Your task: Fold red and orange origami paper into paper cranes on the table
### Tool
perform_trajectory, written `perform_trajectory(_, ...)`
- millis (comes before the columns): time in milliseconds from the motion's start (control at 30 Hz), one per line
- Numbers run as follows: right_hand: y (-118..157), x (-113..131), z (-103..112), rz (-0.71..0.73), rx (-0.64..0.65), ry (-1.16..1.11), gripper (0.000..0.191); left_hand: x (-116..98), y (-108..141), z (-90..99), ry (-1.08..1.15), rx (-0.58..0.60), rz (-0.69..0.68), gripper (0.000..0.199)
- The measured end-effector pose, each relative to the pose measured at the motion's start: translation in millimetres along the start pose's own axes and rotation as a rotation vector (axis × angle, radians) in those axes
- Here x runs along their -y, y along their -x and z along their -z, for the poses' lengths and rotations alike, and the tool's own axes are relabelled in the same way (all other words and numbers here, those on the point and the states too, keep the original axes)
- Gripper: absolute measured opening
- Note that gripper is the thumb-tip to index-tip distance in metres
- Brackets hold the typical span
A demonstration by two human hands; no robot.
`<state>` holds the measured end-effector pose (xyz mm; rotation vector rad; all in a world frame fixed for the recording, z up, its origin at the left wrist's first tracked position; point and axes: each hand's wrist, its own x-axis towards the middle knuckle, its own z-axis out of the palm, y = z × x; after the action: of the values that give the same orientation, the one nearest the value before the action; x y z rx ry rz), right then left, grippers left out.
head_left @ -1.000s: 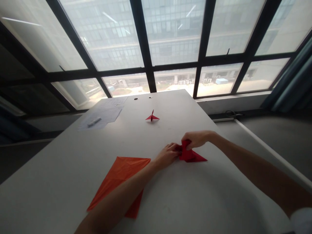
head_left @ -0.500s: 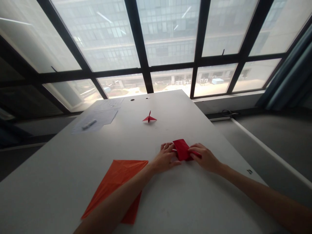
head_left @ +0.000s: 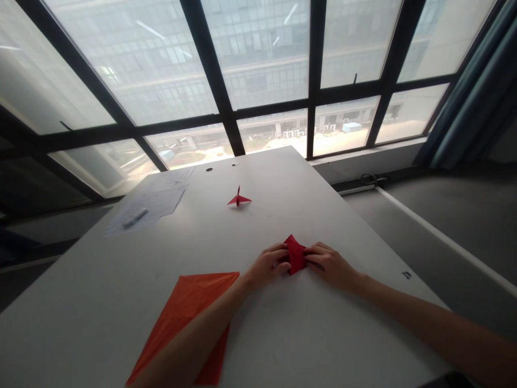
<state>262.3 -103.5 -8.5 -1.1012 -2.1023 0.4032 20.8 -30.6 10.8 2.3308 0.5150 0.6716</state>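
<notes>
Between my left hand [head_left: 264, 265] and my right hand [head_left: 329, 265], a folded piece of red paper [head_left: 295, 254] is pinched from both sides. It forms a small pointed shape, and my fingers hide its lower edges. Under my left forearm lies a large sheet of orange paper [head_left: 181, 318], creased and partly covered by the arm. Farther up the white table [head_left: 278, 226] stands a small red origami crane [head_left: 239, 199], out of reach of both hands' fingers.
At the table's far left lie printed sheets [head_left: 147, 203] with a white marker [head_left: 135, 218] on them. Scissors [head_left: 374, 179] rest on the ledge under the large window, and a dark curtain [head_left: 468, 91] hangs at the right. The table's edges slope away on both sides.
The red paper has gone from a flat rectangular fold to a smaller pointed shape. My hands have moved closer together around it, and the whole view has shifted slightly.
</notes>
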Motion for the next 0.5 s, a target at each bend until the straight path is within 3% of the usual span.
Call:
perform_trajectory(233,-1.7,0.8,-1.1,-0.022,0.015,0.0,0.022,-8.6,-0.2,-0.1,-0.124,0.089,-0.09,0.044)
perform_trajectory(400,-7.2,2.0,2.6,-0.351,-0.193,-0.167,0.028,-14.8,-2.9,-3.0,-0.317,0.148,-0.156,0.043)
perform_trajectory(500,-12.1,-0.6,4.3,-0.504,-0.219,-0.223,0.033,-15.2,-2.4,-6.0,-0.391,0.15,-0.182,0.041)
